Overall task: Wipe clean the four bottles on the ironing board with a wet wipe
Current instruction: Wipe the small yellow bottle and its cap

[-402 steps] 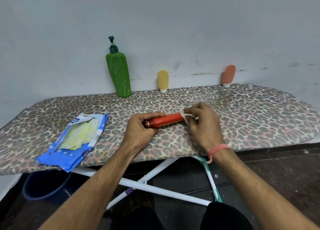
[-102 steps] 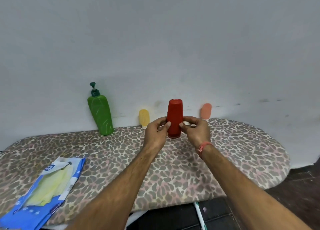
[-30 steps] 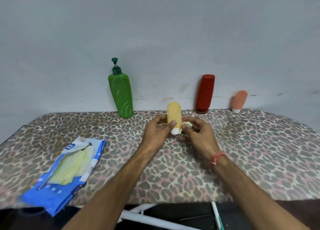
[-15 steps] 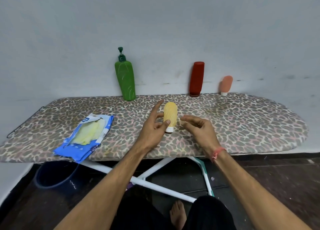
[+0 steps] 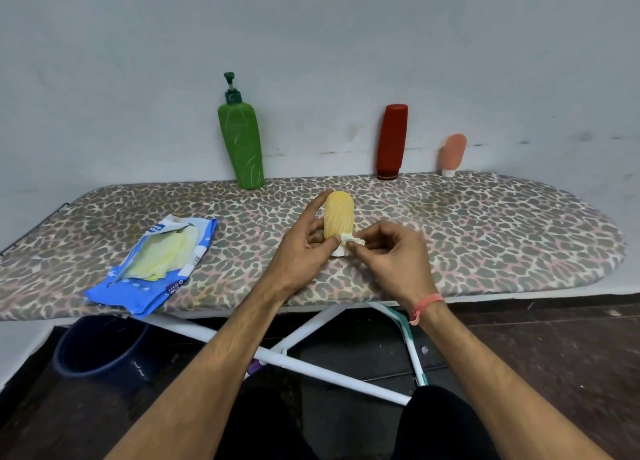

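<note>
Head camera, looking down over a leopard-print ironing board: a person wipes a small yellow squeeze bottle with a white cap, held upright near the middle of the board. The left hand grips the bottle from its nine o'clock side, thumb across the lower front and one finger reaching up behind the rounded top. The right hand pinches a crumpled white wet wipe between thumb and fingertips and presses it to the bottle's lower edge just above the cap, at roughly four o'clock on the body; the remaining fingers curl loosely.

Three more bottles stand along the wall at the board's far edge: a tall green pump bottle at eleven o'clock from the hands, a dark red cylindrical bottle at one o'clock, and a small salmon-pink squeeze bottle further out toward two o'clock. Whether any of them has been cleaned cannot be read from their surfaces. The wipe sits at the yellow bottle's base, so most of its body appears left to cover, and the job looks at best partway through.

An opened blue wet-wipe packet lies at nine o'clock.
</note>
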